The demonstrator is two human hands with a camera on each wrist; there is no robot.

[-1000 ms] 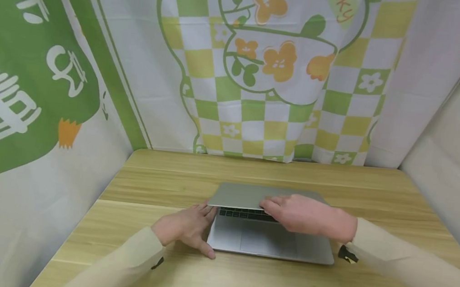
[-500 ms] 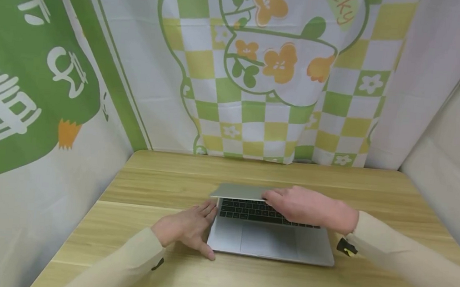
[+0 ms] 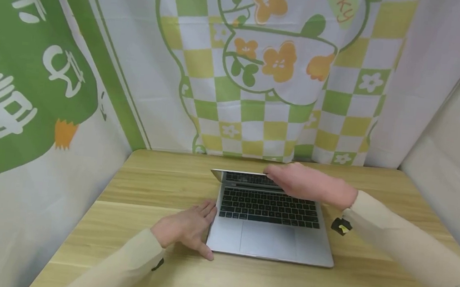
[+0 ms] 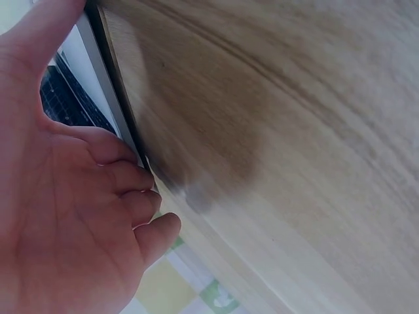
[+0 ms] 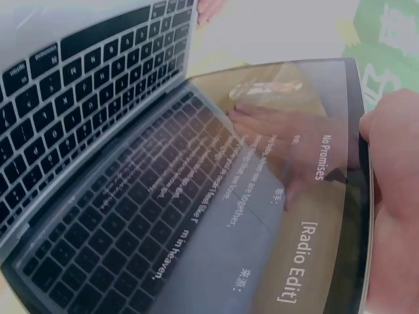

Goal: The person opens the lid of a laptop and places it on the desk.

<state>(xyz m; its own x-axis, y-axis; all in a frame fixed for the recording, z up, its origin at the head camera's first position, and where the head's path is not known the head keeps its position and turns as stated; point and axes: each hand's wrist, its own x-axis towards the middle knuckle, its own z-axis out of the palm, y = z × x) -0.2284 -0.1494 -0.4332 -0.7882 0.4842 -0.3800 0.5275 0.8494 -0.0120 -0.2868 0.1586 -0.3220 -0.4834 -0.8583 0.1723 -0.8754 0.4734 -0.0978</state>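
A silver laptop [image 3: 268, 242] sits on the wooden table, its lid [image 3: 245, 176] raised partway over the keyboard. My right hand [image 3: 312, 185] holds the lid's top edge. The right wrist view shows this hand [image 5: 399, 203] at the screen's rim, and the glossy screen [image 5: 262, 196] carries white text and reflects the keyboard and a hand. At the base's left side lies my left hand [image 3: 187, 226], fingers extended along the edge, thumb near the front corner. In the left wrist view, the fingers of this hand [image 4: 72, 196] touch the laptop's side edge.
The wooden table [image 3: 161, 178] extends around the laptop on all sides. A white curtain with a green and yellow checked print [image 3: 273, 120] hangs behind its far edge. Printed cloth [image 3: 20, 98] hangs at the left, and a pale cloth wall [image 3: 459, 150] stands at the right.
My right hand has moved up and away, lifting the lid with it, so the whole keyboard and part of the screen now show. My left hand has stayed at the laptop's left side.
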